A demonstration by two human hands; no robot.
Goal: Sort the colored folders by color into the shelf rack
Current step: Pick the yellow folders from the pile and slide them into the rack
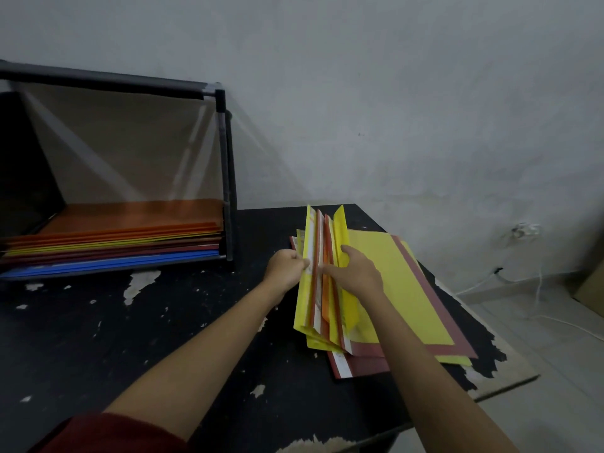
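A fanned bundle of yellow, red and orange folders point(322, 289) stands on edge on the black table. My left hand point(287, 268) grips its left side, thumb on the outer yellow cover. My right hand point(354, 273) has its fingers pushed between the leaves, holding a yellow flap apart. Under and to the right lie flat folders, a yellow one point(405, 289) on top of dark red ones point(369, 361). The shelf rack point(225, 165) stands at the left, with a flat stack of orange, yellow, red and blue folders point(130, 240) on its bottom shelf.
The black table point(130, 338) has chipped paint and a torn right edge. A white wall is close behind. A wall socket point(524, 230) with a white cable sits low at the right, over a light floor.
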